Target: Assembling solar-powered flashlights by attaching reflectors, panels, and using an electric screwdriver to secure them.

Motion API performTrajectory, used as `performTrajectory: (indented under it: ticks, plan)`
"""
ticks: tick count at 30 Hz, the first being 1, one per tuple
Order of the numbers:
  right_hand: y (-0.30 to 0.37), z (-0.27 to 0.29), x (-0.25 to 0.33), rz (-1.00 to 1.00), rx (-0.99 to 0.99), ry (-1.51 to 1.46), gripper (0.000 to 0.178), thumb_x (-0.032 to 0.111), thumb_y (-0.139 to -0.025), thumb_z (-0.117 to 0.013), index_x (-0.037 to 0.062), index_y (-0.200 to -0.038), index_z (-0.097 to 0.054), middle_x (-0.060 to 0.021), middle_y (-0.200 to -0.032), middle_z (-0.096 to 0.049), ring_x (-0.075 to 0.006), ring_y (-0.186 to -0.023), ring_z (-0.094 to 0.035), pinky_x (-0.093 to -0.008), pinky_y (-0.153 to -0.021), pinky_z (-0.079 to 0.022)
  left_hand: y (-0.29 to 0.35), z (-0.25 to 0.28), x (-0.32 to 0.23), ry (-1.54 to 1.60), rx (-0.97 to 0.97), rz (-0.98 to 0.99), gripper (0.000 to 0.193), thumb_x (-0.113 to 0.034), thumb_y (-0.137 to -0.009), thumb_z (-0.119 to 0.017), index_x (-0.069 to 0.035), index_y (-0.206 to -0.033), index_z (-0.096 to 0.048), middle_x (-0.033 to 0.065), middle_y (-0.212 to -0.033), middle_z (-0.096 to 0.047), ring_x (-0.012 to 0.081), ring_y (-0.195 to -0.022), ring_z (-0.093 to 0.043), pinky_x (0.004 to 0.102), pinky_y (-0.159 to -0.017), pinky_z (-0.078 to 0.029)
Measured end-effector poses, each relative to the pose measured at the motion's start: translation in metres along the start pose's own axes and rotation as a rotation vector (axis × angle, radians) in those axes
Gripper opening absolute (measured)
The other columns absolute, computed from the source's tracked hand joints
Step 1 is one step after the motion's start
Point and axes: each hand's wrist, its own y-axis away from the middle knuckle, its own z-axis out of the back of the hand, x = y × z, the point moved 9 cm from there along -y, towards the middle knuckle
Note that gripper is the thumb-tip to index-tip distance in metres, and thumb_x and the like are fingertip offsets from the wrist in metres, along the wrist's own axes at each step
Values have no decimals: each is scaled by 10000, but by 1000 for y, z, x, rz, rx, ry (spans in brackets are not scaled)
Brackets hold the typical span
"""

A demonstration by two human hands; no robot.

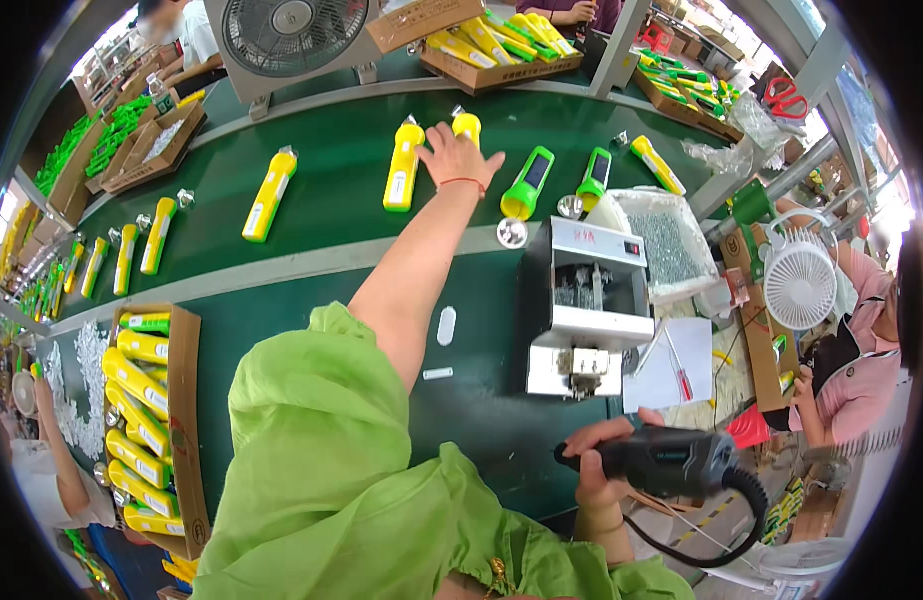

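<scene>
My left hand (457, 163) reaches over the green conveyor belt (331, 150) with its fingers spread. Its fingertips are at a yellow flashlight (466, 125), partly hidden by the hand; I cannot tell whether they touch it. Another yellow flashlight (401, 170) lies just left of the hand. To its right lies a green and yellow flashlight body (527, 185), with a round silver lamp head (511, 233) at its end. Lower right, my right hand (599, 458) is wrapped round a black electric screwdriver (671, 461) with a coiled cord, its tip end pointing left.
A metal screw feeder (588, 310) stands right of centre, beside a white tray of screws (661, 240). A red-handled screwdriver (681, 375) lies on paper. Left stands a carton of flashlights (186, 430). A box fan (291, 35) stands beyond the belt. A co-worker (861, 340) sits at right.
</scene>
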Motion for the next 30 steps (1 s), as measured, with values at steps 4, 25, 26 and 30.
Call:
performTrajectory:
  ticks: [4,25,26,30]
  plan:
    - [-8,5,-5,-2,-15,30,666,89,-827,-691,42,-1303,-228,-137,-772,-634,-220,-684,-650,-326,-689,-551,-10,-35,19,-265,397,59,730,-555,-677,-683,-100,-1247,-634,171,-1515,-312,388,-1457,-86,628,-1125,-106]
    - [-25,7,17,58,-81,24,757,153,-846,-674,-37,-1386,-179,-109,-753,-580,-195,-630,-586,-342,-648,-530,300,160,292,-282,207,146,556,-435,-788,-691,-21,-1154,-623,191,-1546,-255,395,-1264,-454,510,-988,-404]
    - [-31,10,17,90,-67,25,757,158,-848,-672,-54,-1383,-182,-116,-767,-592,-202,-647,-598,-345,-665,-533,304,163,293,-315,97,109,528,-404,-835,-662,-31,-1205,-604,180,-1558,-242,380,-1286,-442,507,-1004,-384]
    - [-41,23,16,108,-24,19,680,133,-888,-607,-68,-1399,-206,-144,-796,-592,-240,-734,-620,-425,-750,-553,300,182,252,-173,52,-200,475,-139,-900,-549,-106,-1370,-486,132,-1558,-272,319,-1380,-354,466,-1078,-315]
